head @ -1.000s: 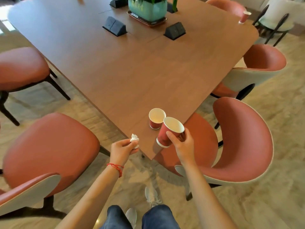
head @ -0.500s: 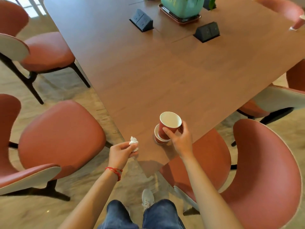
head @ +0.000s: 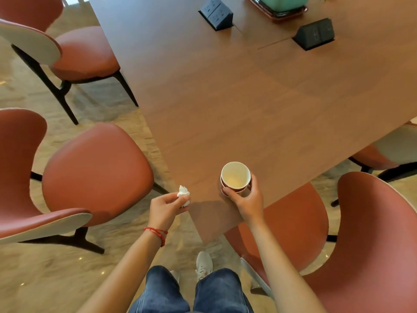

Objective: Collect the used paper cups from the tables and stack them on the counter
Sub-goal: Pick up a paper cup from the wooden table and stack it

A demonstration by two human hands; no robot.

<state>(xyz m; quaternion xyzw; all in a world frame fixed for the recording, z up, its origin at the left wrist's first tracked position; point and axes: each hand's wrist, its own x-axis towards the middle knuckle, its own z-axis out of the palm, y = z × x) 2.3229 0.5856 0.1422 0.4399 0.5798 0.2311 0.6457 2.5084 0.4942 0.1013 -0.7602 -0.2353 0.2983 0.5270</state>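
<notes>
Two red paper cups (head: 235,178) with white insides sit nested one in the other, upright, near the closest corner of the brown wooden table (head: 259,105). My right hand (head: 247,201) wraps around the nested cups from the near side. My left hand (head: 165,206) hovers just off the table's left edge, pinching a crumpled white tissue (head: 184,195) between thumb and fingers. A red string bracelet is on my left wrist.
Red padded chairs stand around the corner: one at left (head: 94,175), one at back left (head: 85,53), one tucked under at right (head: 293,224), another at far right (head: 379,240). Two black socket boxes (head: 216,13) and a teal planter (head: 284,2) sit further up the table.
My right hand brought its cup over and down into the cup standing on the table; the two are now nested. My left hand kept the tissue. The view tilted down and shifted left.
</notes>
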